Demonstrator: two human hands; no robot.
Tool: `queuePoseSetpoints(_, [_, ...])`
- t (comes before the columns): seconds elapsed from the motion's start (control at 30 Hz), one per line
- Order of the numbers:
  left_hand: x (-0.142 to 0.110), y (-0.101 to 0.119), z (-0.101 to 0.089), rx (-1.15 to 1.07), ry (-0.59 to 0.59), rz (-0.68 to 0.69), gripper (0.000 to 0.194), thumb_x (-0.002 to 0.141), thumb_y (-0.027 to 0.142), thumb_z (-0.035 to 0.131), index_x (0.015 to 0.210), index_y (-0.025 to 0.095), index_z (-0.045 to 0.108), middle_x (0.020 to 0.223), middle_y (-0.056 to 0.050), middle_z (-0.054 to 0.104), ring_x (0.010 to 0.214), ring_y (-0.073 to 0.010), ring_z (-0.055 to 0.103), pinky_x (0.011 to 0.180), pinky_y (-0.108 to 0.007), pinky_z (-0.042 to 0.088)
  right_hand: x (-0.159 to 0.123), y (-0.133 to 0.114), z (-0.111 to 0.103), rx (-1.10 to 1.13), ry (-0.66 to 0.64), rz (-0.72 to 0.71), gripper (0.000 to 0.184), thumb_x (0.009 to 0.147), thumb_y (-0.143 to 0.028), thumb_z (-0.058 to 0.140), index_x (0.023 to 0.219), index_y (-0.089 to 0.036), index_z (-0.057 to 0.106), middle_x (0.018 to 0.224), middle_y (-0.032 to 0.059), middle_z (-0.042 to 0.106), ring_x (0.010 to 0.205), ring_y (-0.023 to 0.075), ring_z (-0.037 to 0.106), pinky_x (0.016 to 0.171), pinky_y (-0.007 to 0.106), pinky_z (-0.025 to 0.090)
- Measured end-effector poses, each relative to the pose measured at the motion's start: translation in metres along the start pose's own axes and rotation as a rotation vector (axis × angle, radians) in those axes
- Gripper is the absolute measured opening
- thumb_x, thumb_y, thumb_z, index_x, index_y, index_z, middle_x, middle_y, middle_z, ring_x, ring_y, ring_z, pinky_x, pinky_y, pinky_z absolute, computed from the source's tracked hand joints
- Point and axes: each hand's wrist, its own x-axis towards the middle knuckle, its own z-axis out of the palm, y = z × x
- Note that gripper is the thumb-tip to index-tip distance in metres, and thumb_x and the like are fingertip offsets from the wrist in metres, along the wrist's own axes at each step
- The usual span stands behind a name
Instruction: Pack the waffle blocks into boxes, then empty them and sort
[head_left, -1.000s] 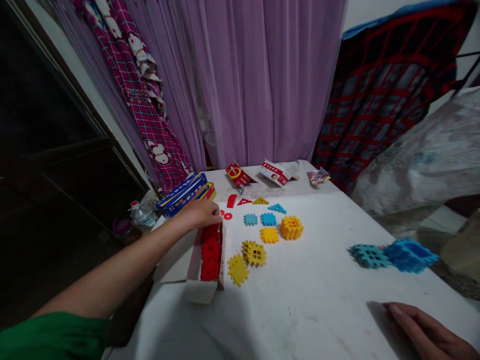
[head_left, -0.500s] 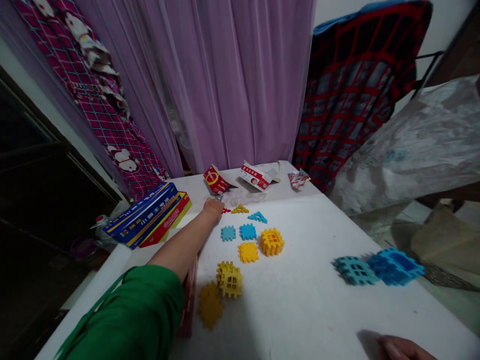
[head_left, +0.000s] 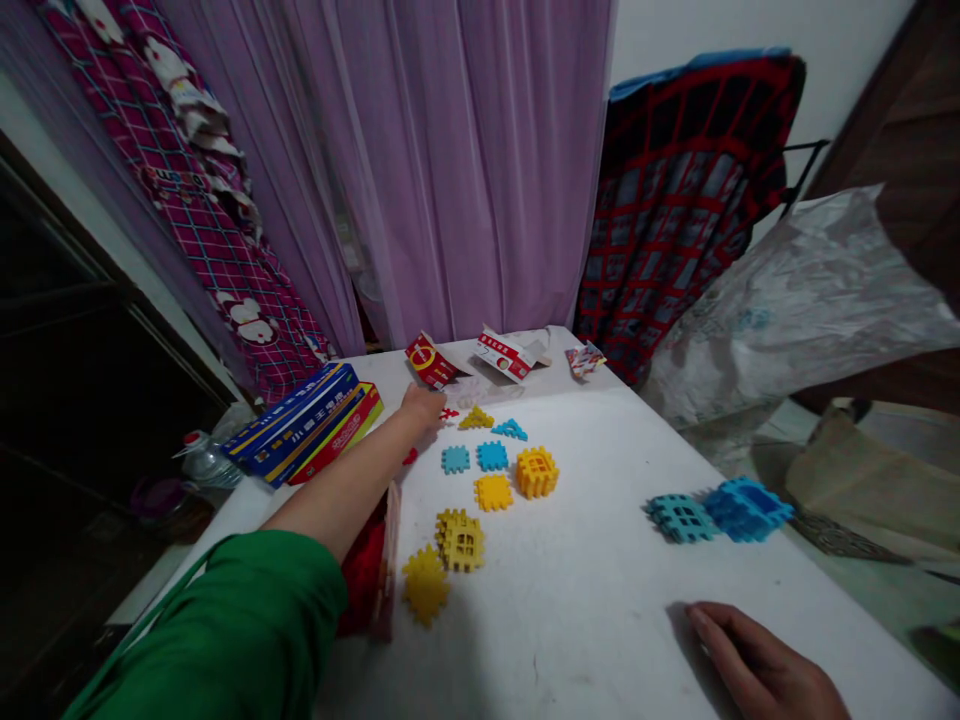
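Note:
My left hand point(head_left: 421, 407) reaches far across the white table point(head_left: 600, 600), fingers curled down over small red toy pieces point(head_left: 449, 413) at the back. What they grip is hidden. Beside that hand lie a yellow triangle piece point(head_left: 477, 419) and a blue triangle piece point(head_left: 510, 430). Two blue square tiles point(head_left: 474, 458), a yellow tile point(head_left: 493, 491) and a yellow cube point(head_left: 537, 472) sit further right. Under my left arm is a white box with red pieces point(head_left: 367, 570). My right hand point(head_left: 757, 670) rests flat on the table at the near right, empty.
Yellow gear-edged pieces point(head_left: 442, 565) lie near the box. A blue tile and blue cube point(head_left: 720, 512) sit at the right. Blue and red flat boxes point(head_left: 304, 425) lie at the left edge, small cartons point(head_left: 480, 355) at the back. A purple curtain point(head_left: 450, 170) hangs behind.
My left hand left the box of red pieces and stretched to the back of the table near the small red pieces. The view shifted, and my right hand shows more.

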Motion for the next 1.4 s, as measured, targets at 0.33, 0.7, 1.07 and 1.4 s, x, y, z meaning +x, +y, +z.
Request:
queuePoseSetpoints(0.33, [-0.116,-0.039,-0.018,-0.093,0.092,0.016,0.039,0.082,0.039,0.056,0.119,0.027,0.057,0.117,-0.007,0.069,0.110,-0.0257,0.061,0.095,-0.038,0.040,0.052,-0.040,0.037,-0.462,-0.113,-0.219,0.041,0.088,-0.051,0.038,0.091,-0.026,0.071,0.092,0.0024,0.076,0.079,0.0218,0.071,0.064,0.029,0.050])
queuePoseSetpoints(0.7, [-0.224,-0.053,0.021,-0.258,0.054,0.055,0.038,0.074,0.039,0.057,0.108,0.026,0.062,0.099,-0.003,0.072,0.092,-0.0245,0.066,0.078,-0.033,0.046,0.098,-0.090,0.071,-0.703,-0.102,-0.280,0.036,0.097,-0.038,0.035,0.097,-0.022,0.067,0.108,0.0077,0.072,0.084,0.0211,0.069,0.064,0.029,0.044])
queuePoseSetpoints(1.07, [-0.242,-0.014,0.035,-0.260,-0.119,-0.171,0.040,0.073,0.049,0.058,0.099,0.020,0.068,0.108,-0.013,0.072,0.101,-0.0313,0.065,0.087,-0.041,0.047,0.086,-0.094,0.062,-0.682,-0.126,-0.231,0.040,0.096,-0.038,0.033,0.097,-0.020,0.068,0.101,0.0101,0.073,0.083,0.0211,0.068,0.066,0.028,0.043])
queuePoseSetpoints(1.4, [-0.235,-0.004,0.041,-0.150,-0.088,-0.175,0.046,0.080,0.057,0.055,0.092,0.016,0.073,0.103,-0.019,0.071,0.105,-0.0370,0.062,0.097,-0.052,0.037,0.097,-0.101,0.061,-0.727,-0.190,-0.229,0.042,0.096,-0.039,0.030,0.100,-0.019,0.067,0.100,0.0118,0.073,0.084,0.0217,0.068,0.067,0.029,0.041])
